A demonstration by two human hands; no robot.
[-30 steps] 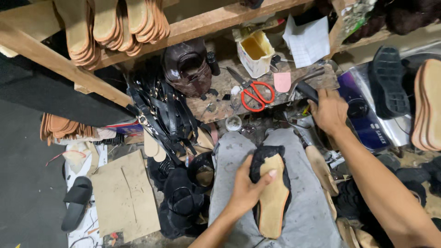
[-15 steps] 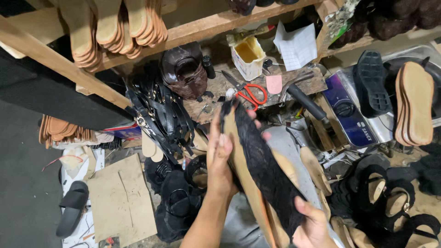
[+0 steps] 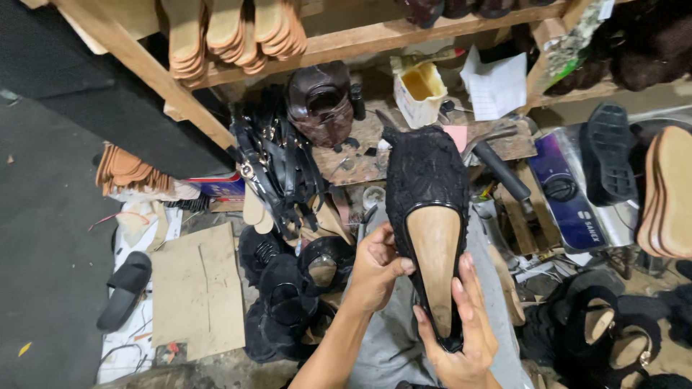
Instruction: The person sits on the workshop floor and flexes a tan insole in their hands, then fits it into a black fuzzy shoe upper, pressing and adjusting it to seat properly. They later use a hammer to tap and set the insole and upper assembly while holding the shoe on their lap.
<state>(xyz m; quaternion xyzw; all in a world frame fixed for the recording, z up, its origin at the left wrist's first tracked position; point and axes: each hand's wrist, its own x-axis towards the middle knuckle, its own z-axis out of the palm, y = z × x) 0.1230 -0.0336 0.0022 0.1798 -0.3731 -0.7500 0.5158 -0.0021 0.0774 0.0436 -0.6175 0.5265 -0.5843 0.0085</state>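
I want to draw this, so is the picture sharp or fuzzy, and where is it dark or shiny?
Head view: the black lace shoe and both hands, left hand and right hand, look sharp; light falls brightly on its tan insole; the floor at left sinks into dim shadow; a shine shows on the dark helmet-like thing; the wooden shelf lines bend slightly near the edges.

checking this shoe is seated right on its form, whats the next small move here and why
Probably a small press with the left hand thumb along the edge of the black lace shoe upper. Both hands hold it up, the right hand cupping the lower end, and the tan sole face shows framed by the black rim.
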